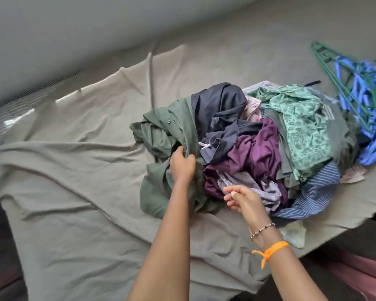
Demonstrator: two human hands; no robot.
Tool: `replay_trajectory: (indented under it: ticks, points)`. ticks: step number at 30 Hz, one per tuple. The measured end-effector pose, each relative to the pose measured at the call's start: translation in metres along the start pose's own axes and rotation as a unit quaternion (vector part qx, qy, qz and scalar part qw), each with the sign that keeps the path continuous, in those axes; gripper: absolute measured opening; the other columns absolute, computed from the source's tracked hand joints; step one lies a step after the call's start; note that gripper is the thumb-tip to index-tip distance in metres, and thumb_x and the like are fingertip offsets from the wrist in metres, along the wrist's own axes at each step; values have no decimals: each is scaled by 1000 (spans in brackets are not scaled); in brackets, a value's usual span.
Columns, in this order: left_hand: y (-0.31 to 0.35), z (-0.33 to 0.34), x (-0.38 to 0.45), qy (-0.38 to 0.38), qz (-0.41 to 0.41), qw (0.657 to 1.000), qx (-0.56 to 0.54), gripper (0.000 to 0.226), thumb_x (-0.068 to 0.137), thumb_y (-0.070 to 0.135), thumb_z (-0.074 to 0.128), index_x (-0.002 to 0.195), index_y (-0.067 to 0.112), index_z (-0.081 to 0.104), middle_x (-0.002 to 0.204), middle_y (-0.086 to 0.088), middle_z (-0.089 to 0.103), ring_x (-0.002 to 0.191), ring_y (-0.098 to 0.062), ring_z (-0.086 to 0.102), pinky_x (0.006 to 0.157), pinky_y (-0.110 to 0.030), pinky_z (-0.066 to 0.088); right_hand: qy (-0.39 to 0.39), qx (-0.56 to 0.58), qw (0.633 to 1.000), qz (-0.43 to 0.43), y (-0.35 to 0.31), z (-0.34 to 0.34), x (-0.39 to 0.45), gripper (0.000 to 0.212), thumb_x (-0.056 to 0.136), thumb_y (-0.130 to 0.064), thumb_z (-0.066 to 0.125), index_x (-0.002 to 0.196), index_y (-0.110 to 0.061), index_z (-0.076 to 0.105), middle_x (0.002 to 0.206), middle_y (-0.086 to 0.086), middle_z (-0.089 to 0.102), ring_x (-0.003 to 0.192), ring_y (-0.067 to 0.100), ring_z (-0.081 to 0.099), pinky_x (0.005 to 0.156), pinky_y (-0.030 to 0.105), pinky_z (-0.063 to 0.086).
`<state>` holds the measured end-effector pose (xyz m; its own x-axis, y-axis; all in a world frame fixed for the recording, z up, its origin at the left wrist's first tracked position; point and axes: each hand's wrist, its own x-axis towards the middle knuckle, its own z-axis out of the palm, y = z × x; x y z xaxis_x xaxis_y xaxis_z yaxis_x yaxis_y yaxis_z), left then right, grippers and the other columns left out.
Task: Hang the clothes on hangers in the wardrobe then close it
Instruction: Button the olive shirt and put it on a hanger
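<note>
While our left hand (182,165) grips the limp green shirt (161,135) mid-frame, our right hand (240,199) hovers loosely curled; collar's best.

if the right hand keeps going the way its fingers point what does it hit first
Its fingers point left, low over the pile, so the right hand would probably meet the dark green shirt that the left hand grips. Depth is unclear; it may brush the purple garment first.

A bed (78,192) covered by a rumpled grey-green sheet (63,224). A heap of mixed clothes (258,148) lies on the sheet. Just beside the heap, a tangle of blue and green hangers (365,94).
</note>
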<state>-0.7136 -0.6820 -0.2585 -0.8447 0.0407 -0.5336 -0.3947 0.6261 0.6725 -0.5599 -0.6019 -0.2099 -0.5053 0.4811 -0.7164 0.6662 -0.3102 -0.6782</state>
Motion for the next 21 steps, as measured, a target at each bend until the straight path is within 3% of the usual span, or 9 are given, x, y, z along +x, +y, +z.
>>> replay_trajectory:
  ticks: [3,6,9,10,12,14,17,19,21]
  points:
    - [23,-14,-38,30,60,986,-155,11,71,14,40,68,11,50,64,3,52,60,-12,43,64,-32,36,-3,15,999,-51,-34,10,-4,32,93,8,40,80,-13,61,69,5,58,61,12,49,54,12,41]
    - [39,-24,-83,-10,153,956,-250,18,68,0,37,75,-8,52,76,-16,51,72,-11,45,71,-22,39,-15,45,994,-98,-83,20,1,22,93,-25,54,77,-10,58,77,8,59,73,16,54,67,26,45]
    - [28,-26,-110,-65,241,945,-209,21,62,-4,39,74,-6,55,88,-16,54,87,-27,51,83,-37,41,-60,10,997,-42,-124,17,12,77,66,-66,70,101,1,62,103,16,68,93,27,65,85,41,53]
    - [24,-26,-119,-90,265,944,-175,24,61,-4,39,73,0,59,90,-9,56,89,-29,50,85,-40,40,-85,-13,996,-32,-132,13,14,69,67,-56,76,105,0,62,104,16,69,94,28,66,86,41,54]
    - [20,-31,-139,-171,281,936,-128,33,60,0,42,80,5,67,98,-3,59,98,-26,52,91,-34,41,-133,-123,982,-45,-146,6,5,15,79,-16,74,87,-8,64,86,6,67,77,18,64,71,24,54]
    - [28,-44,-152,-251,197,934,-161,35,60,5,45,86,5,69,99,-1,59,97,-8,58,88,-21,44,-104,-202,970,-86,-159,0,-1,24,81,4,60,65,-14,57,65,0,56,60,10,50,53,19,41]
    - [56,-74,-159,-142,2,924,-355,15,74,16,57,87,11,64,86,0,62,80,-10,60,74,-18,47,-18,-137,975,-174,-175,-14,-21,35,82,11,45,57,-13,49,44,-13,49,46,-2,42,43,12,31]
    - [78,-92,-155,-120,-100,893,-421,32,93,41,49,105,13,58,99,-7,61,86,-21,58,77,-26,48,-57,30,972,-224,-189,-28,-50,43,82,17,35,67,-12,62,54,-14,62,54,-4,54,53,10,43]
    - [108,-108,-158,-190,-120,870,-440,56,92,60,33,117,14,55,105,-11,61,90,-26,59,84,-35,48,-166,124,940,-272,-202,-44,-86,55,81,20,31,78,-13,75,78,-9,72,76,4,66,68,16,52]
